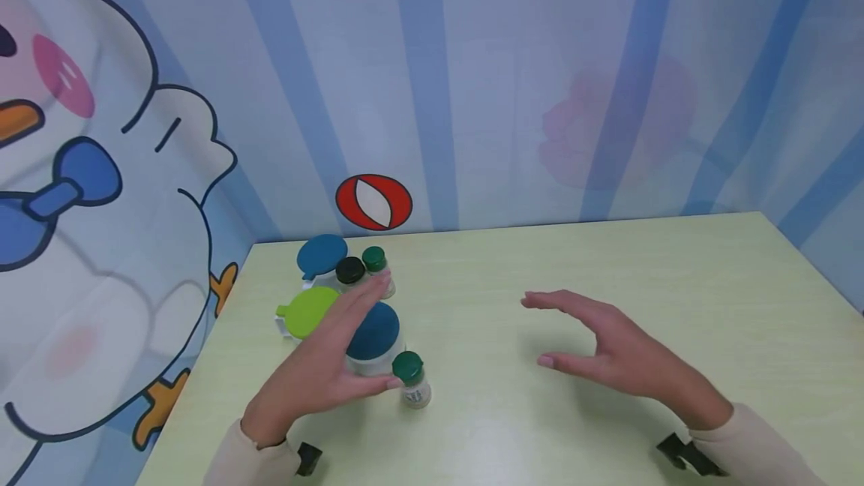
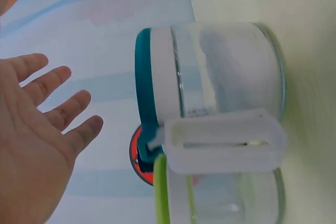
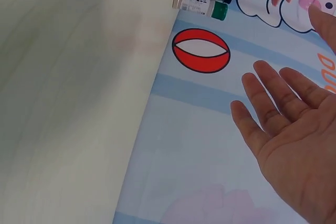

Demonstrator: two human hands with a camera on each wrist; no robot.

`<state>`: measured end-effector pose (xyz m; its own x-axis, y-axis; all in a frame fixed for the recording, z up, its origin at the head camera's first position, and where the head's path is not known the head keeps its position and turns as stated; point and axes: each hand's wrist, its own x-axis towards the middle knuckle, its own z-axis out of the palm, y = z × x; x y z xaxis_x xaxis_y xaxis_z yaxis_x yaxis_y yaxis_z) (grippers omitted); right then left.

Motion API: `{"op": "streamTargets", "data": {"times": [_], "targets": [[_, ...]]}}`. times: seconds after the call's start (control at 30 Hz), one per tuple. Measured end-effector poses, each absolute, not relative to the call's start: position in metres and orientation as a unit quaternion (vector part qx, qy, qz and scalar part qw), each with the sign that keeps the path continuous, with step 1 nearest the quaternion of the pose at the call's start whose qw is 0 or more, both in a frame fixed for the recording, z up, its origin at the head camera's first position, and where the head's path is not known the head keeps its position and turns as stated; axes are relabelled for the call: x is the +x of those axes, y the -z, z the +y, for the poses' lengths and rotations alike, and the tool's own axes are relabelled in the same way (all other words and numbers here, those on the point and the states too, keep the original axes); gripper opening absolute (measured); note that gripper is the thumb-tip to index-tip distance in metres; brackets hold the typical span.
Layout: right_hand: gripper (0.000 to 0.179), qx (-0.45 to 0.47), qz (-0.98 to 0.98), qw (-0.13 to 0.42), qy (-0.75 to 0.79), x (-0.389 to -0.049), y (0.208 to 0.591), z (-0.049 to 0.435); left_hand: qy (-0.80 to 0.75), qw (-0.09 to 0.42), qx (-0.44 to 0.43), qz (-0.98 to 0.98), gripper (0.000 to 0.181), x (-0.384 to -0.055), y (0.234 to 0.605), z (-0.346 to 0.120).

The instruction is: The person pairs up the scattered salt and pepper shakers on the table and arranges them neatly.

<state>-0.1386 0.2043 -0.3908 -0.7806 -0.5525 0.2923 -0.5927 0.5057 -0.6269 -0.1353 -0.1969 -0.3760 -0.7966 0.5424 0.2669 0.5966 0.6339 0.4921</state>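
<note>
My left hand (image 1: 322,366) hovers over a group of jars on the left of the table, fingers extended and holding nothing. Under and beside it stand a blue-lidded jar (image 1: 375,332), which in the left wrist view has clear walls and a white handle (image 2: 226,142), and a lime-lidded jar (image 1: 312,311). A small green-capped bottle (image 1: 413,379) stands upright near the thumb tip, which overlaps its cap in the head view. My right hand (image 1: 607,347) is held above the table's middle right, fingers spread and thumb apart, with nothing in it.
Behind the left hand stand another blue-lidded jar (image 1: 322,255), a black-capped bottle (image 1: 350,270) and a second green-capped bottle (image 1: 375,259). A pale table (image 1: 499,433) meets a blue striped backdrop (image 1: 499,96) with cartoon prints along its back and left edges.
</note>
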Motion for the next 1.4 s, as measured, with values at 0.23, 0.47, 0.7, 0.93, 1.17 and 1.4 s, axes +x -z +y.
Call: {"op": "streamTargets", "data": {"times": [0.23,0.47,0.7,0.93,1.17,1.4], "targets": [[0.061,0.336,-0.85,0.025,-0.404,-0.141,0.396,0.199,0.32,0.045,-0.27,-0.907,0.108,-0.134,0.38,-0.209],[0.059,0.342,-0.829,0.016,-0.442,-0.143,0.397,0.192,0.333,0.055,-0.255,-0.906,0.108,-0.134,0.383,-0.215],[0.056,0.344,-0.815,-0.004,-0.466,-0.148,0.397,0.182,0.343,0.058,-0.234,-0.908,0.106,-0.137,0.39,-0.218],[0.052,0.336,-0.8,-0.027,-0.496,-0.153,0.398,0.172,0.354,0.059,-0.21,-0.91,0.101,-0.14,0.396,-0.219],[0.054,0.332,-0.786,-0.053,-0.518,-0.157,0.403,0.156,0.363,0.059,-0.199,-0.908,0.098,-0.14,0.401,-0.22],[0.056,0.319,-0.776,-0.086,-0.537,-0.161,0.408,0.14,0.363,0.065,-0.191,-0.91,0.097,-0.143,0.405,-0.224]]}}
